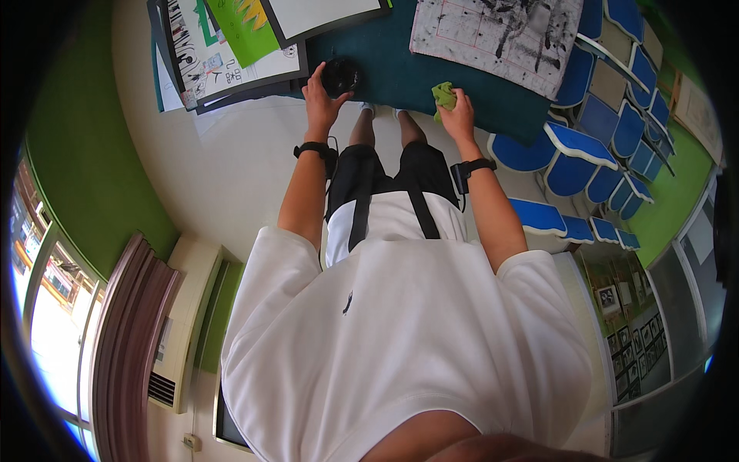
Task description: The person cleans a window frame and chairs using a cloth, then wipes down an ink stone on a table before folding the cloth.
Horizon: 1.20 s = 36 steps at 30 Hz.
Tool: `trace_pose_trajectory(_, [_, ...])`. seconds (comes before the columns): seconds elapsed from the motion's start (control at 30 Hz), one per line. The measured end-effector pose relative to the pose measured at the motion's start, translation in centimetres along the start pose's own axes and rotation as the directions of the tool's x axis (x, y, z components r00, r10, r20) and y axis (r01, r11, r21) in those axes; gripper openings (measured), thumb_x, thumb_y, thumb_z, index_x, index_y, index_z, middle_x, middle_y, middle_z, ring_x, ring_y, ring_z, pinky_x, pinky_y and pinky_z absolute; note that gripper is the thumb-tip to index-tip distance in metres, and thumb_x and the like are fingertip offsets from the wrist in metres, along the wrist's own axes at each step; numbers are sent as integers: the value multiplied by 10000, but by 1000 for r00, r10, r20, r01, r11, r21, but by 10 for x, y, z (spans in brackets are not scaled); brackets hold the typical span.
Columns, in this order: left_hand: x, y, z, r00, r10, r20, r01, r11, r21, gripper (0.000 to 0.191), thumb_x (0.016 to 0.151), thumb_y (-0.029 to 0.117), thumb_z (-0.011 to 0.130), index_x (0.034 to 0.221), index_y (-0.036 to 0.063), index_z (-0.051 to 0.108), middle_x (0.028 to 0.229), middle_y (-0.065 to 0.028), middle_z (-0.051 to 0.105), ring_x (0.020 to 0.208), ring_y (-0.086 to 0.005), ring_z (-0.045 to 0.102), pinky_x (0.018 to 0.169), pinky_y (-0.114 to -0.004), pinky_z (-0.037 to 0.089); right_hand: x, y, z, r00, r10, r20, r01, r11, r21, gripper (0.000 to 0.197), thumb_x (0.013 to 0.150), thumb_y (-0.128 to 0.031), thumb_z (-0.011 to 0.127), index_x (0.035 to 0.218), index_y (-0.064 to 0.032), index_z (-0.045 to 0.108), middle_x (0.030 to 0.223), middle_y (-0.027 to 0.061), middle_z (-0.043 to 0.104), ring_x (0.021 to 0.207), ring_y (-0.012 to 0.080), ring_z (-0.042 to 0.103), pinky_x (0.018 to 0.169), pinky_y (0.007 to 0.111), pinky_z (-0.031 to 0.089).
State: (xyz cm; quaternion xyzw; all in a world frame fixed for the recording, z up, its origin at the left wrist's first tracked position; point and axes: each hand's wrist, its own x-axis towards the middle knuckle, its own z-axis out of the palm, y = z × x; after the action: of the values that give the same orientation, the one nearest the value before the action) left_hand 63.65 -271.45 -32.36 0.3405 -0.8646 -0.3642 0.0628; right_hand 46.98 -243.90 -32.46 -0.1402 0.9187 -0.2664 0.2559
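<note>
My left hand spans the near left side of a round black dish, its thumb and fingers spread around the rim. The dish rests on a table covered with dark green cloth; its dark inside is hard to make out. A crumpled green rag is gripped in my right hand, over the table's near edge. Just beyond that hand lies an ink-stained felt mat with red grid lines.
Mounted drawings overlap at the table's left, a bright green sheet among them. Blue chairs with pale edges crowd the right side. A curtain and a floor-standing air conditioner are at lower left.
</note>
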Motion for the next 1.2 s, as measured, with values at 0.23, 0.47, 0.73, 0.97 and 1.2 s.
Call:
trace_pose_trajectory(0.23, [8, -4, 8, 997, -81, -3, 80, 985, -154, 967, 568, 210, 904, 1371, 60, 386, 1231, -162, 561, 1093, -316, 547, 944, -396, 430, 6, -45, 8, 989, -149, 22, 144, 977, 159, 391, 729, -165, 745, 1067, -54, 583, 978, 166, 598, 939, 385, 587, 813, 443, 485])
trace_pose_trajectory(0.47, [18, 27, 6, 937, -180, 299, 308, 830, -466, 902, 569, 255, 922, 1289, -36, 462, 1167, -162, 615, 1022, -230, 631, 914, -326, 502, 47, -71, 31, 981, -76, 180, -15, 889, 457, 316, 768, -126, 714, 1056, -46, 615, 1005, 140, 652, 945, 309, 637, 823, 346, 496])
trace_pose_trajectory(0.73, [15, 51, 14, 832, -256, 492, 548, 517, -658, 776, 691, 224, 852, 1278, -37, 416, 1127, -113, 577, 1041, -192, 580, 957, -306, 463, 27, -103, 20, 982, 83, 171, -187, 572, 798, 307, 832, -54, 665, 1132, -11, 611, 1023, 41, 651, 919, 118, 600, 797, 259, 480])
trace_pose_trajectory(0.97, [13, 93, 4, 885, -145, 443, 459, 103, -882, 621, 797, 304, 729, 1262, 83, 382, 1227, -94, 462, 1157, -208, 499, 1030, -463, 411, 8, -158, -45, 995, -82, -48, 89, 616, 783, 281, 825, -65, 678, 1089, 14, 624, 952, 51, 674, 845, 110, 607, 752, 260, 494])
trace_pose_trajectory(1.2, [12, 148, -38, 972, -108, 210, 234, 322, -917, 609, 762, 290, 744, 1222, 65, 414, 1127, -66, 506, 1081, -159, 522, 975, -334, 442, -16, -200, -106, 952, -234, -199, 308, 724, 617, 268, 804, -70, 688, 1052, 11, 629, 895, 109, 685, 797, 174, 653, 714, 284, 506])
